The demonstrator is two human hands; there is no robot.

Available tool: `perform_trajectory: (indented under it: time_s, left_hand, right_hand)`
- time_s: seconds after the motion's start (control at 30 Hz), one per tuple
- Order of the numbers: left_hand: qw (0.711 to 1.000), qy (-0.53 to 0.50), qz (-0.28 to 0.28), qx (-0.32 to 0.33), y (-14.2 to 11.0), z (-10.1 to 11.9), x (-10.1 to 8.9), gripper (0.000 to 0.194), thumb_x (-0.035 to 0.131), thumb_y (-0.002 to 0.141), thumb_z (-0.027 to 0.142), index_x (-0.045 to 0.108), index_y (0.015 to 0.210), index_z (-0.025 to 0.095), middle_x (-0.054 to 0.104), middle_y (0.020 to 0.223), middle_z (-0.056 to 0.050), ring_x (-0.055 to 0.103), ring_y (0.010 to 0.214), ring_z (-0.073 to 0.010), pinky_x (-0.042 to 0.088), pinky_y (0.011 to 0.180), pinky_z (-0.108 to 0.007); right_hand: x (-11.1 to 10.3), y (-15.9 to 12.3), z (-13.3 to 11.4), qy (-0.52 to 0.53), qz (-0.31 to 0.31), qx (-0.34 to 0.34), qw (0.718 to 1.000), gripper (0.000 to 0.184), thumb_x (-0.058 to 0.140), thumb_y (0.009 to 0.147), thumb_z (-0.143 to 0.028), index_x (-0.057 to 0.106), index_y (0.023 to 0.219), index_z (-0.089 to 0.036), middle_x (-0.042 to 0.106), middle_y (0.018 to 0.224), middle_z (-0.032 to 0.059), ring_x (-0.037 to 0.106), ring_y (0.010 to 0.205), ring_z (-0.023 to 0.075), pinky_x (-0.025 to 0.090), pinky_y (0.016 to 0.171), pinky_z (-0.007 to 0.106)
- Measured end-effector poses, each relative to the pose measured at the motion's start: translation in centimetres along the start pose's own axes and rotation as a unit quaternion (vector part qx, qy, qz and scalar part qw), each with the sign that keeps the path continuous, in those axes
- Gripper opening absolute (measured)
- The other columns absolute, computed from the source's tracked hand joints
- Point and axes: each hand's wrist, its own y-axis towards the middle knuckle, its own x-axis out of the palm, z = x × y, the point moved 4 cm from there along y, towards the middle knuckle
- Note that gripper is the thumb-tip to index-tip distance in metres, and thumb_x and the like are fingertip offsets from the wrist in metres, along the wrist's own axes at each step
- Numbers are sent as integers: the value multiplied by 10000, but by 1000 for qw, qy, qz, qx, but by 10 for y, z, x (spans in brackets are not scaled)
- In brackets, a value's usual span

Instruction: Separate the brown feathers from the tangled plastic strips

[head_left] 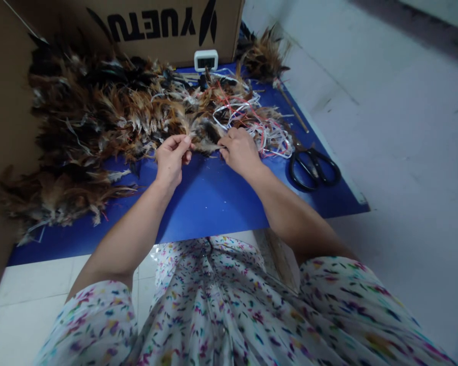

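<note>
My left hand (171, 156) pinches a light brown feather (187, 126) between thumb and fingertips, at the near edge of a large feather pile (114, 109). A short distance to its right, my right hand (239, 150) is closed, its fingertips pressed together at a small clump of grey-brown feathers (206, 136). Exactly how much of the clump those fingers hold is hard to see. Tangled white and red plastic strips (269, 134) lie just beyond and beside my right hand.
Black-handled scissors (315, 169) rest at the right of the blue table (213, 203). Behind stand a cardboard box (160, 38) and a small white digital display (206, 60). A feather duster with a stick (293, 111) lies at the back right. Another feather bunch (61, 195) is front left.
</note>
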Motion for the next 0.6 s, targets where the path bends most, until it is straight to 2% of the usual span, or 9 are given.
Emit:
perform_trajectory:
  time_s: [0.17,0.3,0.37,0.43,0.53,0.6]
  left_hand:
    - [1000,0,3,-6,-1,-1,0,288,817,777,411,608,753,213,676,673,32,503,435,-41,344,368,-182]
    - [1000,-5,4,-14,-1,-1,1,301,815,777,416,600,751,208,669,668,34,494,431,-39,344,369,-179]
    - [1000,-13,-5,-17,-1,-1,2,309,820,773,411,591,747,204,662,663,34,491,431,-38,338,368,-175]
    - [1000,-23,-5,-21,-2,-1,2,317,829,761,403,587,744,200,656,657,35,487,429,-37,326,365,-172]
    - [999,-32,-3,-34,-4,0,3,318,837,748,394,587,746,199,657,662,36,487,430,-36,323,365,-170]
    - [998,-38,-13,-43,-5,-1,5,314,840,740,388,589,753,198,657,668,38,490,432,-35,333,372,-169]
  right_hand:
    - [-1,5,2,23,17,7,1000,238,511,936,-187,731,848,-175,673,978,130,571,997,279,482,911,466]
    - [-13,7,4,171,47,51,983,115,615,890,-198,684,798,-198,678,882,63,603,858,199,495,851,370]
    - [-17,7,6,273,68,94,955,103,669,858,-215,655,756,-206,654,768,13,593,748,151,494,767,315]
    - [-20,8,6,373,82,136,914,122,710,829,-241,634,739,-209,626,686,-21,575,660,119,481,678,274]
    - [-19,8,3,486,77,187,851,175,780,767,-283,619,763,-216,618,648,-40,580,601,98,454,568,231]
    - [-19,7,-1,530,66,209,819,232,815,731,-304,604,773,-215,626,651,-38,606,605,98,447,531,213]
